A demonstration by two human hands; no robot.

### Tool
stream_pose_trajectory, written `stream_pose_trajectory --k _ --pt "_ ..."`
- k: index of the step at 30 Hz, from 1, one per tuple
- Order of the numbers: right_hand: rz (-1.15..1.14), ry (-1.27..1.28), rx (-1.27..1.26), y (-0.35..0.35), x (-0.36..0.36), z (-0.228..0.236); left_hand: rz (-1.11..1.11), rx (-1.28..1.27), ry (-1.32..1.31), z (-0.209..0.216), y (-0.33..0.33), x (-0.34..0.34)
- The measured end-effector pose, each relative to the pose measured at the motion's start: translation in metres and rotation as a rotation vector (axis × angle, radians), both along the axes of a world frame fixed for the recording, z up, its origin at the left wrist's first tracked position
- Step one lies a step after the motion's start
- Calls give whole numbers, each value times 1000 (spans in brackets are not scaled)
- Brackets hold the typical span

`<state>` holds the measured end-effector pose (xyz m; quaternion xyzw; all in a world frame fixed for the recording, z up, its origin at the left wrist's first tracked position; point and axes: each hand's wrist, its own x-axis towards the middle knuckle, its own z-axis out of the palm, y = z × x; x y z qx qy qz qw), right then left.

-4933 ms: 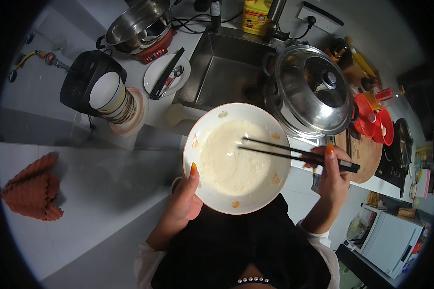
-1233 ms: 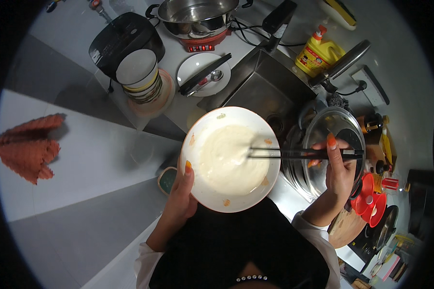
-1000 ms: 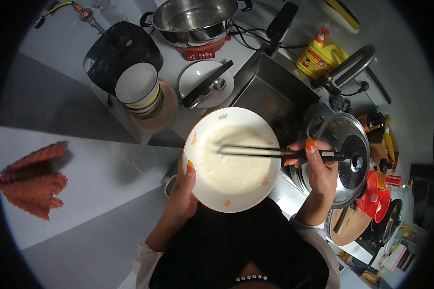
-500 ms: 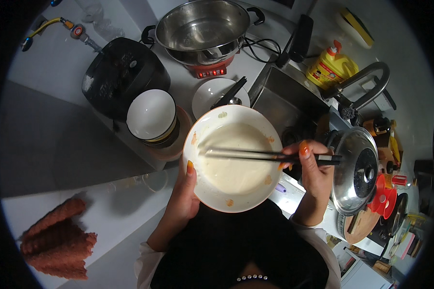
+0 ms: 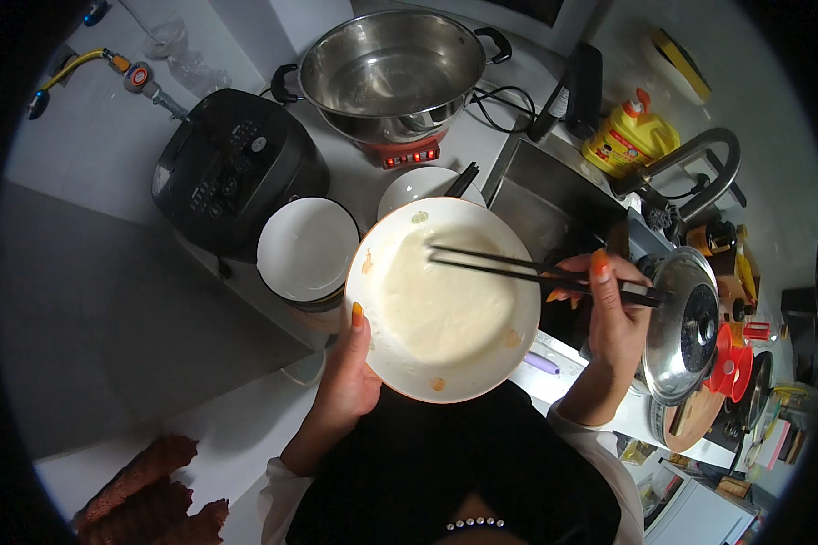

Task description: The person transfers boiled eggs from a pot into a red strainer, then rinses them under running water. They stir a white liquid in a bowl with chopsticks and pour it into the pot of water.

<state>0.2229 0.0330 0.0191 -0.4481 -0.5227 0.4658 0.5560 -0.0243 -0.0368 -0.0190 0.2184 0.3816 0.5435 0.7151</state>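
Head: 1 bowl (image 5: pixel 473 381), 2 chopsticks (image 5: pixel 504 272)

White bowl (image 5: pixel 521 304), thin brownish rim, small orange and green motifs inside, mouth upward; cream-coloured mixture (image 5: pixel 445 313) covers base. Black chopsticks (image 5: pixel 495 257), paired, slant across right rim, tips at mixture.

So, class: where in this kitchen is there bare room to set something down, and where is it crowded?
A narrow strip of counter lies bare between the black cooker, steel pot and white plate; the sink's visible part looks bare too. It's crowded rightward, around the lidded pot and red containers.
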Motion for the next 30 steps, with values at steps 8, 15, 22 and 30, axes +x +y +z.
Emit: stream_pose_trajectory --k 8,15,22,30 --pt "60 92 -79 0 15 6 10 -22 -27 0 2 -10" --pt "-55 37 15 7 -5 -3 3 28 -22 -5 2 -7" --pt "146 103 -120 0 16 3 62 26 21 -8 -1 -4" --pt "-61 -19 -56 13 1 -11 35 22 55 -11 5 -2"
